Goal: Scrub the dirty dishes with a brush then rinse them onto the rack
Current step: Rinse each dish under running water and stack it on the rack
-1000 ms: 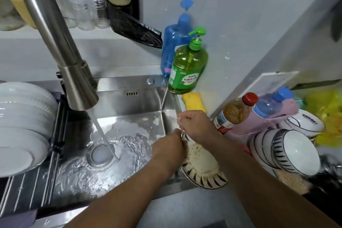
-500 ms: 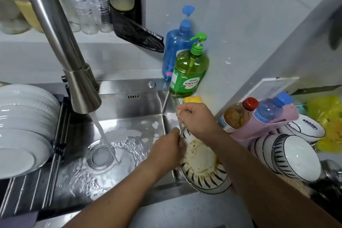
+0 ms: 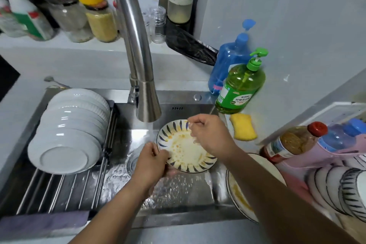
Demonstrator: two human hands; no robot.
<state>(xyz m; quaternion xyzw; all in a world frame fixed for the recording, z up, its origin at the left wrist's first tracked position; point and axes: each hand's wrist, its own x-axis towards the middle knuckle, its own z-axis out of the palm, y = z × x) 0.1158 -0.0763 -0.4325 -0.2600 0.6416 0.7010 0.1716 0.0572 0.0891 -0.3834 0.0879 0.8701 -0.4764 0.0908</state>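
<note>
Head view:
Plate: the plate (image 3: pixel 184 149) is white with dark blue rim strokes, smeared with yellow-orange residue, tilted over the sink (image 3: pixel 178 190), between my hands.
Left hand: my left hand (image 3: pixel 151 164) pinches its near-left rim.
Right hand: my right hand (image 3: pixel 211 134) curls over its far-right edge, pinching something thin I cannot make out.
Water: the faucet (image 3: pixel 147 105) stream falls just beyond my left hand.
Rack: clean white bowls (image 3: pixel 69 128) stand on the rack (image 3: pixel 59 190), left of my left hand.

Beyond the basin I see a green soap bottle (image 3: pixel 240 89) just in front of a blue pump bottle (image 3: pixel 230 59), a yellow sponge (image 3: pixel 243 127) near them, and jars (image 3: pixel 85 18) along the back ledge (image 3: pixel 49 45).
</note>
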